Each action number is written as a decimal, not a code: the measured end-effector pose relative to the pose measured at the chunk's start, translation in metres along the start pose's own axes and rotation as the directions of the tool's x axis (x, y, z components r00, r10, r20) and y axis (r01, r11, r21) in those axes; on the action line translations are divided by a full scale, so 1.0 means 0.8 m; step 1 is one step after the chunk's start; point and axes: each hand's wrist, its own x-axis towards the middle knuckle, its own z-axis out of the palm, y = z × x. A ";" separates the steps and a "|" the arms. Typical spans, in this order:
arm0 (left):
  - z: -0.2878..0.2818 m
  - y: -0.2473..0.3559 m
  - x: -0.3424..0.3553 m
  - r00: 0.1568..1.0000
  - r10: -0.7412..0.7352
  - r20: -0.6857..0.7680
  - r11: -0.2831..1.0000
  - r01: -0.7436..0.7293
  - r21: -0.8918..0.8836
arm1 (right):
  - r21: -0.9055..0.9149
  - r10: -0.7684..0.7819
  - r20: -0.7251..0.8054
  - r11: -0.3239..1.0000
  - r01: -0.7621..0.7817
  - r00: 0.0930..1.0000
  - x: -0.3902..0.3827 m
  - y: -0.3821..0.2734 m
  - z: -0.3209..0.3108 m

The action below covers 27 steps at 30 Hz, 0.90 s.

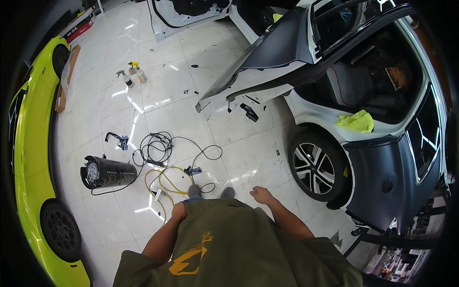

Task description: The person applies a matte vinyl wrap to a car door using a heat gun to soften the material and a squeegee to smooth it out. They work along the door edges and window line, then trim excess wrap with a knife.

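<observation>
My left hand (179, 211) hangs beside the hem of my dark green shirt (229, 239); its fingers are hidden from above. Further right, my right hand (260, 194) is held out over the tiled floor, its fingers curled in and nothing visible in them. Ahead of my shoes lie a yellow hose (166, 182) and a coiled black cable (156, 149). The car wheel (313, 165) is what stands closest on my right-hand side, apart from the hand.
A white-and-dark-grey car (387, 177) fills the right, its door (272, 43) swung open, with a yellow-green cloth (356, 122) on the sill. A black cylinder (109, 173) lies left, spray bottles (141, 74) stand beyond. A lime car (33, 143) lines the left.
</observation>
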 end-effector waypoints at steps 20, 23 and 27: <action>-0.051 0.044 -0.019 0.990 0.039 -0.139 0.913 0.021 0.408 | 0.190 -0.014 -0.054 0.982 0.024 0.998 0.001 0.013 0.005; -0.073 0.069 -0.051 0.993 0.099 -0.063 0.892 -0.060 0.449 | 0.211 -0.027 -0.032 0.977 0.034 0.999 -0.006 0.002 0.001; -0.134 0.121 -0.100 0.984 0.176 0.003 0.840 -0.152 0.521 | 0.334 -0.148 -0.075 0.928 0.165 0.986 -0.030 -0.048 -0.017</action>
